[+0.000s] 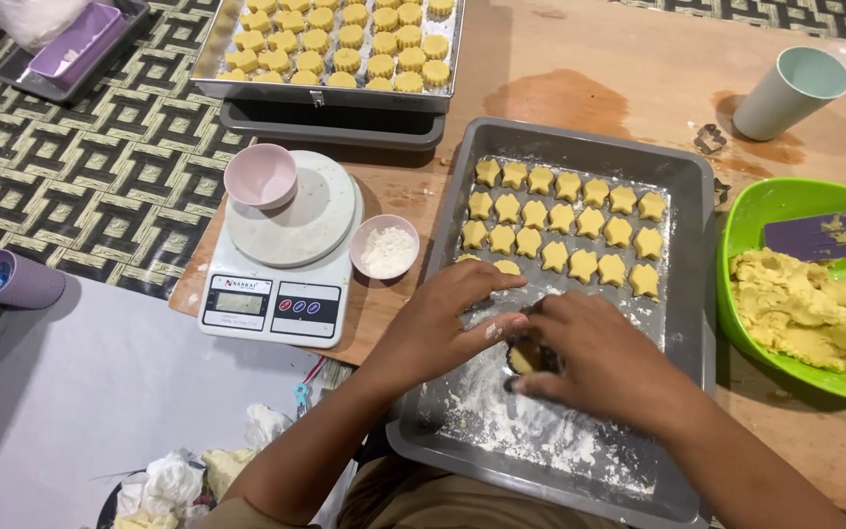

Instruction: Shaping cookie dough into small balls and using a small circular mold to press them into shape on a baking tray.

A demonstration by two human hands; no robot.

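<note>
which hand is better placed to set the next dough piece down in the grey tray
Probably the right hand: it holds the small dark cutter with yellow dough over the floured part of the grey metal tray. The left hand is empty, fingers resting beside the cutter near the star-shaped dough pieces.

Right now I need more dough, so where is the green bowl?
In the head view, the green bowl sits at the right edge of the wooden table, just right of the grey baking tray, below the pale green cup.
</note>
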